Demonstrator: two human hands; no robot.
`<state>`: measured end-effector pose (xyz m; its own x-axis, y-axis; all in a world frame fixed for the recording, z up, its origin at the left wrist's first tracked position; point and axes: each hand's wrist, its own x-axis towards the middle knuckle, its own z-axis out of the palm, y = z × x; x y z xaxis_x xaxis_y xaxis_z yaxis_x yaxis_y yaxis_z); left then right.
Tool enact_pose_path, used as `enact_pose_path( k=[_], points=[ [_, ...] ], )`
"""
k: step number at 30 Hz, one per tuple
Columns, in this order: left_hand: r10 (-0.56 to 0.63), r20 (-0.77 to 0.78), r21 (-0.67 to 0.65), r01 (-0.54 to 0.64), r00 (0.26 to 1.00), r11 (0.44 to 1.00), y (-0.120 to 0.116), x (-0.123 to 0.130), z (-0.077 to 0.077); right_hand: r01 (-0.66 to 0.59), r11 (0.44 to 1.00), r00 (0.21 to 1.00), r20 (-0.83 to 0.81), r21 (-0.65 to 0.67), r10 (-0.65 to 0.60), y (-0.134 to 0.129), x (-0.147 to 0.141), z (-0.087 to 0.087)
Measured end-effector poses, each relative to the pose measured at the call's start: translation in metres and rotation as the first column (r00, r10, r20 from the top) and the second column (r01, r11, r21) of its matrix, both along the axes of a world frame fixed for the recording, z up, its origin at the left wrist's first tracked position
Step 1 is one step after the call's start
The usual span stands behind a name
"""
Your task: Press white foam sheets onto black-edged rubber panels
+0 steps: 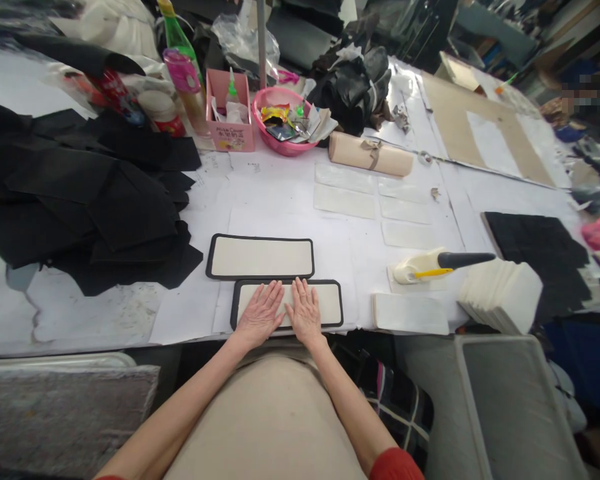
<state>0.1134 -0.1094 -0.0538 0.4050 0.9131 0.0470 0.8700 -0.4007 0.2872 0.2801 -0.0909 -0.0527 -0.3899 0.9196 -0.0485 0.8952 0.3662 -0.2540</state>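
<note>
Both my hands lie flat on a cream rectangular panel with a black border (331,303) at the table's front edge. My left hand (261,310) covers its left middle part, fingers stretched out and pointing away from me. Just to the right, my right hand (305,310) rests with its fingers straight and its thumb toward the left hand. Directly behind lies a second black-bordered cream panel (263,257), shifted a little to the left. Neither hand grips anything. The middle of the nearer panel is hidden under my palms.
Black sheets (85,200) are heaped on the left. At right are a glue container (415,268) with a yellow-handled brush (433,273), a stack of white pieces (500,293) and black pieces (540,257). Behind stand a pink basin (283,141) and a pink box (233,137).
</note>
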Motion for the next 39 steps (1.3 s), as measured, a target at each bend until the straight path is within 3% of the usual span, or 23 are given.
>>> enact_pose_path(
  k=[8, 14, 18, 27, 32, 39],
  points=[
    [-0.012, -0.016, 0.028, 0.012, 1.0, 1.0, 0.002, -0.002, 0.001, -0.025, 1.0, 1.0, -0.013, -0.008, 0.025, 0.001, 0.004, 0.003],
    [0.016, -0.028, 0.037, -0.015, 0.999, 0.999, -0.002, -0.024, 0.003, 0.091, 0.994, 0.995, 0.028, 0.054, -0.092, 0.008, 0.053, 0.001],
    [0.008, -0.043, 0.015, -0.007, 0.999, 1.0, -0.005, -0.034, 0.001, 0.064, 0.997, 0.997, 0.036, 0.046, -0.066, 0.011, 0.074, -0.005],
    [0.013, -0.015, -0.034, -0.013, 1.0, 0.999, -0.004, -0.034, -0.001, 0.067, 0.998, 0.997, 0.033, 0.015, -0.067, 0.01, 0.073, -0.008],
    [0.011, -0.004, 0.002, -0.011, 1.0, 1.0, -0.004, -0.035, -0.003, 0.07, 0.997, 0.997, 0.032, 0.018, -0.071, 0.011, 0.075, -0.01],
    [0.057, 0.058, 0.055, -0.06, 0.997, 0.997, -0.005, -0.046, 0.005, 0.024, 0.998, 0.999, 0.03, 0.052, -0.026, 0.005, 0.06, 0.009]
  ],
)
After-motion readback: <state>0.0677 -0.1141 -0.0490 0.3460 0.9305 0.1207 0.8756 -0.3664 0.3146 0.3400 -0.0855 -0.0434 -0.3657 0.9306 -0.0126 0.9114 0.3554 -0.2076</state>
